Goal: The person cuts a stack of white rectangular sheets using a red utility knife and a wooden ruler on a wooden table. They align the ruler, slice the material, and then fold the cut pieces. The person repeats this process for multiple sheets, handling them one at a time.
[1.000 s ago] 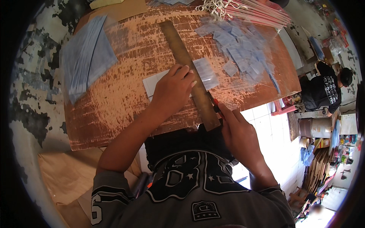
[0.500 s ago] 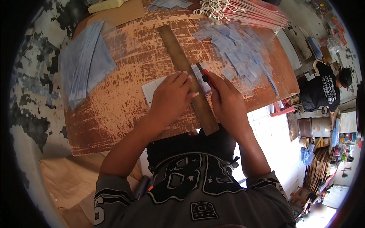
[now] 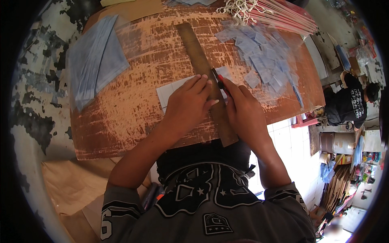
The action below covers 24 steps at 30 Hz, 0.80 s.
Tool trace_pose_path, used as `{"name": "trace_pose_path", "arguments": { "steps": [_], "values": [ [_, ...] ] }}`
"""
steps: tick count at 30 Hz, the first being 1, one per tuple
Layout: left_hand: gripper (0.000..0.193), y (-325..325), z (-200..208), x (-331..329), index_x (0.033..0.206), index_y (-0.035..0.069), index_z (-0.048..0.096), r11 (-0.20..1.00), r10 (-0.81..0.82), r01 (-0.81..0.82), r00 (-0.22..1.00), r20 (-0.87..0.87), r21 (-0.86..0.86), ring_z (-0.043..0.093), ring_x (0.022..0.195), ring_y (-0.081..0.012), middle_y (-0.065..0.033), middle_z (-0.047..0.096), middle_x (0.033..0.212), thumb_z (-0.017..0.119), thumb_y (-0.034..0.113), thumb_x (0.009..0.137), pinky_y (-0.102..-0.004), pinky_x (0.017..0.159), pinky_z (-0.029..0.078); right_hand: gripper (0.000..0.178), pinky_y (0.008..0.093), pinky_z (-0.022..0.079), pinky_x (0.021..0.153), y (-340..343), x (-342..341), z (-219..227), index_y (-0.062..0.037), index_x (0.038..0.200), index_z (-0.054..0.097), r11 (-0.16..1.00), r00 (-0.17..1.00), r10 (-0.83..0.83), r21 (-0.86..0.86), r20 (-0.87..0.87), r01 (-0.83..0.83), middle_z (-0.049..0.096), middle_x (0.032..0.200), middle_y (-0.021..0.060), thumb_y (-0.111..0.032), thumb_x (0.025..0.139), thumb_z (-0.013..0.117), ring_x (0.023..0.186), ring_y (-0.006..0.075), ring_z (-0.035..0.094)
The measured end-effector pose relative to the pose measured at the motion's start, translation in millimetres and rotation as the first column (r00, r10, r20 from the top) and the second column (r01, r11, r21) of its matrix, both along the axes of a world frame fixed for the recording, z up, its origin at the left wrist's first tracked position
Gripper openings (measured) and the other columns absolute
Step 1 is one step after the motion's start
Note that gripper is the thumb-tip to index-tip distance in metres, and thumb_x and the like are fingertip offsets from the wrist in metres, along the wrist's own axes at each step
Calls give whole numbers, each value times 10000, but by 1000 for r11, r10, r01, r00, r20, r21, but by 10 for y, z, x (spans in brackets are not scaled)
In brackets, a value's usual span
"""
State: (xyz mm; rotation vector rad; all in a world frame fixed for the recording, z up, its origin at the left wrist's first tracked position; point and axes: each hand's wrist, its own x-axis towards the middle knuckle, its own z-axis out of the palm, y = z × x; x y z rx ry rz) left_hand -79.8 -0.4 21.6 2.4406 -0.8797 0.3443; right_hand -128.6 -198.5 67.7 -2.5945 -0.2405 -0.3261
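A long brown straightedge lies slantwise over a white sheet with lines on the worn table. My left hand holds the straightedge down, its fingertips and thumb pressing on it near the middle. In my right hand is a red and black utility knife. The dark tip of the knife is at the straightedge's right edge, just beyond my left fingertips. A small clear plastic piece lies beside the knife. My left hand covers much of the sheet.
Bluish clear plastic sheets lie stacked at the left. Many small plastic pieces are scattered at the right of the table. Behind them lies a bundle of red sticks with white cords. Another person is farther off at the right.
My view has shifted slightly, so the table appears farther right. The knife has come closer to the straightedge's right edge. My left hand stays pressed on the straightedge.
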Motion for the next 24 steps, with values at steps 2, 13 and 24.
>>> {"name": "trace_pose_path", "arguments": {
  "steps": [2, 13, 24],
  "values": [
    [441, 0, 12, -1, 1323, 7, 722, 1000, -3, 3, 1000, -3, -1, 624, 1431, -354, -180, 672, 1497, 807, 263, 974, -438, 1107, 577, 468, 527, 628, 709, 6, 4, 15, -90, 1496, 644, 1000, 1000, -5, -7, -15, 5, 698, 1043, 192, -106, 1029, 659, 854, 427, 763],
    [462, 8, 33, 6, 1342, 18, 718, 1000, -9, 8, 1000, 21, 29, 635, 1411, -346, -176, 678, 1481, 811, 280, 973, -440, 1105, 577, 580, 509, 634, 707, -84, -394, 92, -128, 1588, 544, 999, 988, -3, -43, -158, -4, 687, 1088, 178, -106, 1023, 670, 841, 421, 757],
    [465, 9, -22, 17, 1355, 14, 723, 999, -13, 11, 999, 52, 35, 639, 1408, -340, -162, 686, 1468, 800, 290, 990, -443, 1122, 570, 568, 494, 630, 698, -284, -997, 295, -81, 1559, 563, 998, 978, -19, -61, -208, 6, 703, 1086, 195, -24, 1002, 658, 847, 407, 765]
  ]
}}
